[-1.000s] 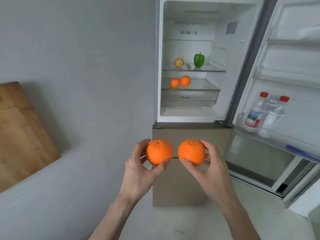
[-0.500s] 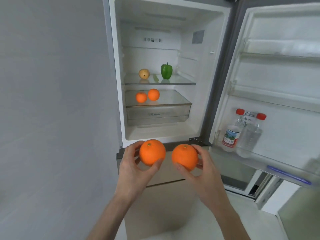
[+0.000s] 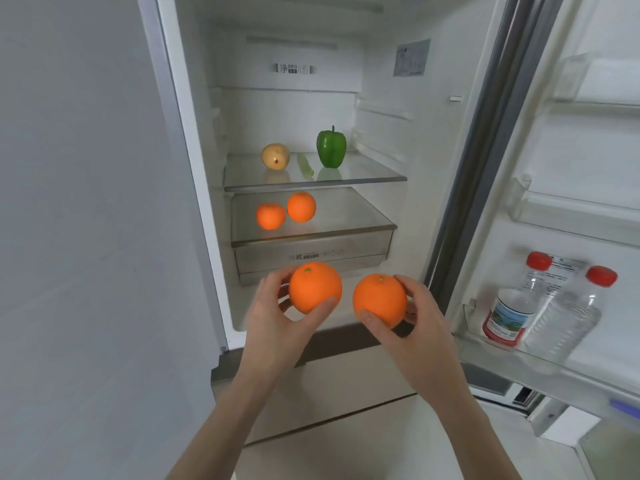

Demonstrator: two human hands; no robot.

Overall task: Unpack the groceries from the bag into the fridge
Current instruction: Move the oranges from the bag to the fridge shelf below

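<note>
Head view shows a person standing at an open fridge [image 3: 194, 140] with one orange in each hand. The left hand [image 3: 273, 323] holds the left orange [image 3: 315, 287], thumb across its lower front and fingers curled behind it. The right hand [image 3: 415, 327] holds the right orange [image 3: 380, 301] in the same kind of grip, thumb below and fingers wrapped round its far side. Both fruits hang in the air just in front of the lowest part of the fridge compartment, near each other but not touching.

Inside, two more oranges [image 3: 285, 212] lie side by side on the glass cover [image 3: 346, 216] above the drawer [image 3: 311, 258]. On the glass shelf [image 3: 363, 171] over them stand a green pepper [image 3: 331, 146] and a yellowish round fruit [image 3: 275, 156], with a thin pale green item lying between them. Two bottles [image 3: 540, 303] with red caps stand in the door rack [image 3: 491, 355] on the right. The bag is not in view.

The step in hand looks to be the carrying of this pair into the fridge. The likely next move is a reach forward and up to the cover where the other oranges lie, setting each one on a bare part of the glass. Round fruit may roll on that smooth surface, so each should be settled before the fingers let go.
</note>
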